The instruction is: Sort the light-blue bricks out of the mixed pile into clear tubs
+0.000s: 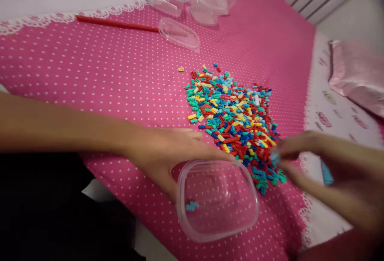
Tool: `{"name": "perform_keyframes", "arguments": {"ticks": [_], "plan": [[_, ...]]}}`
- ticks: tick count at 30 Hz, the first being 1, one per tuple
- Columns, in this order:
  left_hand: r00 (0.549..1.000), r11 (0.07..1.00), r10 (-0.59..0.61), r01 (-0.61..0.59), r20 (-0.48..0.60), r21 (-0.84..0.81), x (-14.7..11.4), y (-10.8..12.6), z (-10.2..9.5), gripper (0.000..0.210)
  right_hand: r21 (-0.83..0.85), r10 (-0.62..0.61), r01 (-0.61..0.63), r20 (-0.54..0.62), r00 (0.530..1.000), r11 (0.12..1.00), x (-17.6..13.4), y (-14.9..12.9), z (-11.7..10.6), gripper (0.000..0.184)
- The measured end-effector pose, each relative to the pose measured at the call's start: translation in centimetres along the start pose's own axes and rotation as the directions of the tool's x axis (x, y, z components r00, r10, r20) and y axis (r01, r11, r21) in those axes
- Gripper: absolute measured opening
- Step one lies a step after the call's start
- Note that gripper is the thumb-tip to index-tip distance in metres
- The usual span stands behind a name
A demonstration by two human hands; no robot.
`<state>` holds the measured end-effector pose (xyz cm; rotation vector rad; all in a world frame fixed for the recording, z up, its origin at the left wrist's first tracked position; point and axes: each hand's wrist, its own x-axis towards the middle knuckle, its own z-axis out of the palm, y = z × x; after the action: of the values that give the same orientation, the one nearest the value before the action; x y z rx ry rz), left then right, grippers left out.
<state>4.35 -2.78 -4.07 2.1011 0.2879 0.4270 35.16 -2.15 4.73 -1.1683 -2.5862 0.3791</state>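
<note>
My left hand [162, 149] grips the clear plastic container [217, 233] at its near left, the thumb at one side and the fingers along the far rim. Inside the container lie a few light blue toy bricks [192, 206]. My right hand [327, 169], somewhat blurred, pinches a light blue toy brick [274, 158] between thumb and fingertips at the right edge of the pile. The pile of small toy bricks [231, 113] is mixed red, yellow, green, teal and blue, and spreads just beyond the container.
A pink dotted cloth [120, 69] lies underneath. Farther back are a clear lid-like piece [180, 35], a red stick [117, 23] and several clear containers [207, 1]. A shiny pink package [357, 73] sits at right. One yellow brick [181, 69] lies apart from the pile.
</note>
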Motion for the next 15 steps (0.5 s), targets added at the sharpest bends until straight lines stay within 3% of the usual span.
{"name": "perform_keyframes", "arguments": {"ticks": [1, 4, 9, 15], "plan": [[1.0, 1.0, -0.002, 0.002, -0.005, 0.005, -0.1, -0.1, 0.1, 0.094, 0.103, -0.092, 0.078, 0.138, 0.986, 0.992, 0.1, -2.0, 0.7, 0.012], [1.0, 0.999, -0.014, 0.014, -0.014, 0.03, -0.2, -0.1, 0.2, 0.092, 0.288, -0.225, 0.13, 0.328, 0.918, 0.949, 0.8, -6.2, 3.4, 0.02], [1.0, 1.0, -0.002, 0.003, -0.017, 0.008, 0.2, 0.2, 0.3, 0.088, 0.276, -0.241, 0.144, 0.356, 0.903, 0.95, 1.4, -7.4, 6.3, 0.034], [1.0, 1.0, -0.014, 0.014, 0.015, 0.023, 0.4, 0.2, 0.4, 0.087, 0.249, -0.221, 0.133, 0.372, 0.902, 0.959, 1.1, -7.6, 6.5, 0.045]]}}
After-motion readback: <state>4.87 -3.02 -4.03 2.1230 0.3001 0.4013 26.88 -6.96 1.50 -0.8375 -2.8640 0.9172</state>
